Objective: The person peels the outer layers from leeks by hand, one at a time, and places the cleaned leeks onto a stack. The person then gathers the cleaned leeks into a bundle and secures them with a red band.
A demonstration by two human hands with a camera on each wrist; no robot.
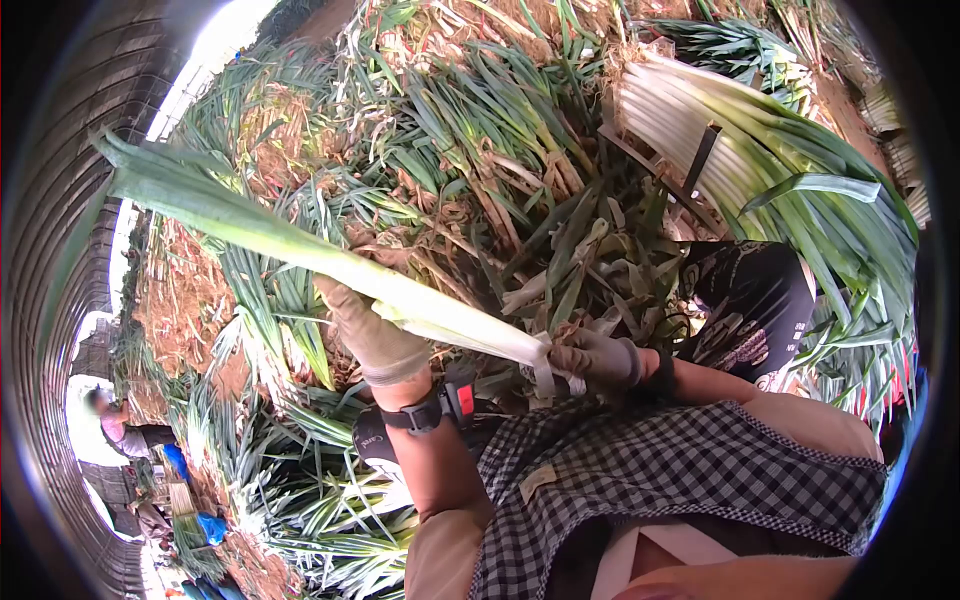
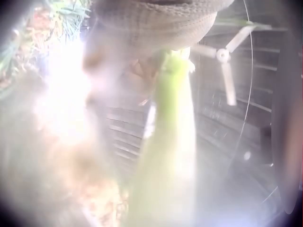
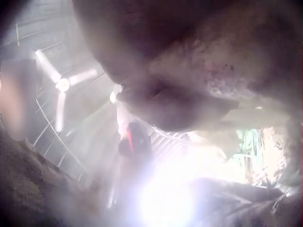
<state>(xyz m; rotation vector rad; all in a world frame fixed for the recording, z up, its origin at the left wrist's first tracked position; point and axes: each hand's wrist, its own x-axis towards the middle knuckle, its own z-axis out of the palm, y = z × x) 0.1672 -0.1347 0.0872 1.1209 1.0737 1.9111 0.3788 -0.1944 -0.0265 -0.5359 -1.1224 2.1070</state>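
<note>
Several heaps of leeks (image 1: 480, 125) lie about; loose leaves (image 1: 575, 270) lie just past the hands. One metal frame (image 1: 704, 158), beyond the right knee (image 1: 745, 300), bears a bundle (image 1: 690, 100) of leeks. One long leek (image 1: 420, 298) slants above the heaps: gloved left hand (image 1: 375, 335) grasps its stalk, gloved right hand (image 1: 597, 360) pinches its root end.

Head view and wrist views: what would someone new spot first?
Probably the long leek, slanting across the head view, held by the left hand and right hand. Next, the big leek pile at upper right, then the white fan, upper right in the left wrist view.
</note>
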